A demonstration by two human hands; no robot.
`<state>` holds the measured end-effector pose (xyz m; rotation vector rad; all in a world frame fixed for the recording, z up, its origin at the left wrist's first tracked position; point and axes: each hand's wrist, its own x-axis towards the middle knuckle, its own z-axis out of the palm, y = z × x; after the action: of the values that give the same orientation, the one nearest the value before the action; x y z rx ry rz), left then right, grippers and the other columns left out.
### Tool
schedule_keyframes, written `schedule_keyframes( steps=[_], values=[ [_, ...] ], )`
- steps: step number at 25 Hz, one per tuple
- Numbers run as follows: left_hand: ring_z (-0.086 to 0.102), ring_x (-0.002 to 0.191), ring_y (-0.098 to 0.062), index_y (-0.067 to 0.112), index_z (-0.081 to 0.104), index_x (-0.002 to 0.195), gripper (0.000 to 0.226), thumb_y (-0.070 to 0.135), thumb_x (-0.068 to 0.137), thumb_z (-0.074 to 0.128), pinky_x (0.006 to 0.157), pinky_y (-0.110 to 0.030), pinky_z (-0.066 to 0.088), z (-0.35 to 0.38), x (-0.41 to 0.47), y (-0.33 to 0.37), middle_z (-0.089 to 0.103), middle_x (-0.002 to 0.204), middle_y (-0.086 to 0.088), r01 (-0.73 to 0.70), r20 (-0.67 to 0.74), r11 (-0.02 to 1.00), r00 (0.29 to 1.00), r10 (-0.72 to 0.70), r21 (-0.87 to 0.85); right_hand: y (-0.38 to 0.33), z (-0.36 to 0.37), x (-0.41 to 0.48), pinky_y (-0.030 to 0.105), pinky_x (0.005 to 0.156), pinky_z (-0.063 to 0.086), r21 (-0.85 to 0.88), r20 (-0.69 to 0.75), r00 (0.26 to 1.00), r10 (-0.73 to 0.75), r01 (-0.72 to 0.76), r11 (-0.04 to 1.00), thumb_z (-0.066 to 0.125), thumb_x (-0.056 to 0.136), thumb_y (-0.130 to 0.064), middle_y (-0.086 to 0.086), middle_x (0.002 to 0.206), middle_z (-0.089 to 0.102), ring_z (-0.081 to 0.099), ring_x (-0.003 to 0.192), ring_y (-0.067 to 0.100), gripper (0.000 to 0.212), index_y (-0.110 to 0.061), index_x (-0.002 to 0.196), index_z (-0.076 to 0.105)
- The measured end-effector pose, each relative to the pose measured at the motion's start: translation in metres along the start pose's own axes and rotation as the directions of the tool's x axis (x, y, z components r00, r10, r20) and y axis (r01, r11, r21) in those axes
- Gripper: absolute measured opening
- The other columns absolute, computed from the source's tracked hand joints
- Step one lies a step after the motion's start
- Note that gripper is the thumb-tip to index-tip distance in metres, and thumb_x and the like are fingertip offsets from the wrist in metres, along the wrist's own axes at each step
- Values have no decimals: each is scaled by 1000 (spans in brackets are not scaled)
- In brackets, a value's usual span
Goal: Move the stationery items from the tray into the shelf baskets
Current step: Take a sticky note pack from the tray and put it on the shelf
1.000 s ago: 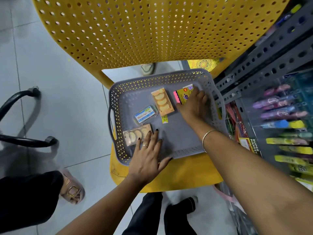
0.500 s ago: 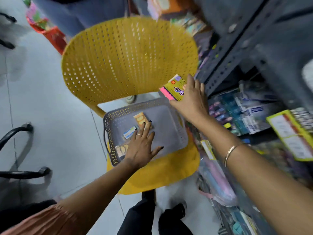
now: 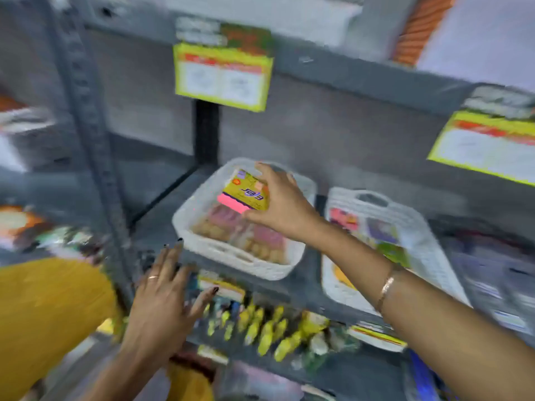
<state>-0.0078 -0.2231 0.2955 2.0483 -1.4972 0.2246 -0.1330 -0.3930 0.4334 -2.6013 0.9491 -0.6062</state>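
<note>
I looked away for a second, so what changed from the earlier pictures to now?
The right hand lifted the yellow packet off the tray and carried it up over the left white basket on the shelf. The left hand left the tray, now out of view, and hovers open. The packet stays gripped.

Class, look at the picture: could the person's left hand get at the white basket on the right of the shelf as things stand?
Probably not directly. The left hand is open, low by the shelf edge, and the right forearm, holding the yellow pack over the nearer white basket, crosses in front of the right-side basket.
</note>
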Motion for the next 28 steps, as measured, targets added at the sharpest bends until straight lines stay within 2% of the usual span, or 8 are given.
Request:
schedule_keyframes(
  steps=[3,6,8,10,12,14,20,28],
  values=[
    [44,122,-41,6,64,106,66,60,85,33,90,-55,44,26,39,78,46,137,-23,-191,37,979,980,194,-63,81,-59,-28,39,107,37,-87,-14,985,172,-173,981,71,63,-44,15,139,46,41,128,32,88,-14,137,35],
    [48,120,-36,9,68,102,76,61,94,14,89,-47,47,59,54,154,54,130,-19,-340,80,936,934,347,-93,155,-92,-70,39,108,38,-143,68,942,328,-316,938,76,68,-26,15,143,42,39,132,32,88,-11,140,29],
    [51,118,-35,12,69,104,78,62,94,9,86,-48,49,80,55,192,55,130,-15,-369,170,923,908,383,-106,192,-100,-103,29,103,41,-145,160,904,397,-376,915,77,70,-19,14,145,41,44,130,28,89,-9,142,26],
    [50,121,-32,12,66,112,77,61,95,9,89,-49,46,100,50,216,52,134,-12,-367,247,925,891,380,-96,224,-97,-133,22,94,39,-188,253,860,443,-405,895,77,71,-17,14,145,40,44,128,26,93,-8,144,20],
    [48,123,-30,12,63,118,78,61,94,7,101,-48,37,116,44,226,52,135,-11,-359,300,930,881,365,-77,247,-88,-155,26,100,37,-256,332,810,483,-415,873,75,72,-21,16,148,33,36,133,27,99,-12,147,12],
    [51,120,-31,13,67,112,79,60,94,6,99,-49,27,124,40,231,58,128,-11,-357,322,933,879,351,-41,264,-79,-166,29,103,36,-267,379,781,497,-422,867,75,71,-21,15,149,31,35,133,27,98,-18,147,12],
    [53,118,-30,19,72,98,76,64,92,11,98,-50,24,126,37,234,66,115,-6,-337,267,941,904,333,-32,271,-62,-173,33,101,39,-242,413,780,470,-403,883,71,77,-16,16,145,36,39,129,30,87,-19,144,17],
    [50,121,-30,22,72,94,73,64,93,12,100,-50,21,126,36,236,66,115,-3,-319,250,946,912,325,-65,276,-56,-173,36,113,28,-257,412,800,436,-357,898,69,80,-14,9,154,25,26,140,26,88,-19,148,13]
  ],
)
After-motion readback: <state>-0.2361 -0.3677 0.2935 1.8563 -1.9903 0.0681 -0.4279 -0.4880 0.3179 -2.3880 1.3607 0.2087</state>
